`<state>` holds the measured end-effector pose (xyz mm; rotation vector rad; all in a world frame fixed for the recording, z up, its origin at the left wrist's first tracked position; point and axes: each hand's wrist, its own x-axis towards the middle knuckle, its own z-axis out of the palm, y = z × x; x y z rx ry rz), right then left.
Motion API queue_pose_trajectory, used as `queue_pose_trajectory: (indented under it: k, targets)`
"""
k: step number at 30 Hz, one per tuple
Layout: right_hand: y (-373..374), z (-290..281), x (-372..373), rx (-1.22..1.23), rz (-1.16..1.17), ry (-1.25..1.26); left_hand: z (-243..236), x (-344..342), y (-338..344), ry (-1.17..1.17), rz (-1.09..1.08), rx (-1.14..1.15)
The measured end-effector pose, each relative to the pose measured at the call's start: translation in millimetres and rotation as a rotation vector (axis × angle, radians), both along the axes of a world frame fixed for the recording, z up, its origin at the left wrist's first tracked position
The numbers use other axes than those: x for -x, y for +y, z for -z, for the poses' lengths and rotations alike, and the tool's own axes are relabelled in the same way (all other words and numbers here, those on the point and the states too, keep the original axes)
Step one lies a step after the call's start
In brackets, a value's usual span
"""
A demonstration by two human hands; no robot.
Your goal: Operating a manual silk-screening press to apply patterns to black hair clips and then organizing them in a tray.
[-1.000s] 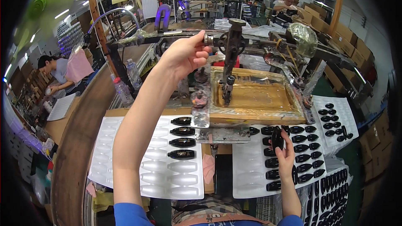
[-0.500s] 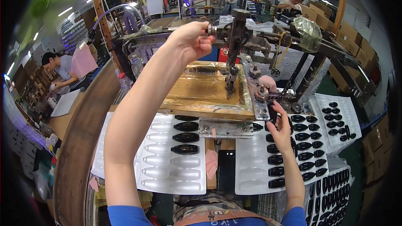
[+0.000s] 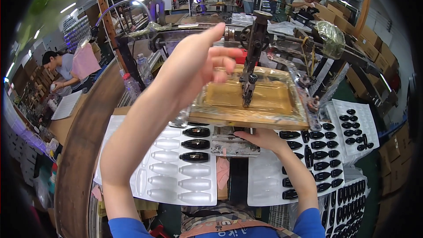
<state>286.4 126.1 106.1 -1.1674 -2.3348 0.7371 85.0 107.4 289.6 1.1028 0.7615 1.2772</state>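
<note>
My left hand [image 3: 205,59] is raised with its fingers apart, beside the metal knob [image 3: 230,33] on the machine's crossbar. Below and right of it is a wood-edged screen frame [image 3: 273,120] with amber surface, under a black vertical arm [image 3: 253,57]. My right hand [image 3: 261,139] reaches just under the frame's front edge at the metal fixture [image 3: 235,147]; its fingers curl round something dark, mostly hidden. A white moulded tray [image 3: 163,167] at left holds several black glossy pieces with gold marking [image 3: 194,156]. The right tray [image 3: 264,189] holds rows of black pieces [image 3: 322,154].
A curved wooden bench edge [image 3: 75,150] runs along the left, with plastic bottles [image 3: 131,86]. More trays of black pieces [image 3: 350,209] stand at right beside cardboard boxes [image 3: 368,42]. A co-worker [image 3: 59,72] works at left; others [image 3: 304,2] are behind.
My left hand's fingers have spread away from the knob. My right hand has moved left from the right tray to the fixture. The screen frame shifted left, then back rightward.
</note>
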Motion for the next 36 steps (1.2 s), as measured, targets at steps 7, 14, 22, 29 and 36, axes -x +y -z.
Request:
queue_pose_trajectory:
  k: [7, 14, 22, 29, 36]
  targets:
    - [-5, 11, -32, -0.048, 0.177, 0.154, 103, 32, -98, 0.555, 0.193, -0.635]
    - [24, 105, -77, -0.407, 0.365, -0.414, 188, 37, -103, 0.770, 0.118, -0.427]
    - [13, 102, -87, -0.332, 0.321, -0.335, 187, 62, -56, 0.755, -0.549, -0.594]
    - [-26, 41, -102, 0.051, 0.481, 0.246, 207, 57, 3, 0.736, -0.388, -0.420]
    - [-15, 15, -73, -0.114, 0.358, 0.217, 218, 41, 52, 0.714, -0.331, -0.505]
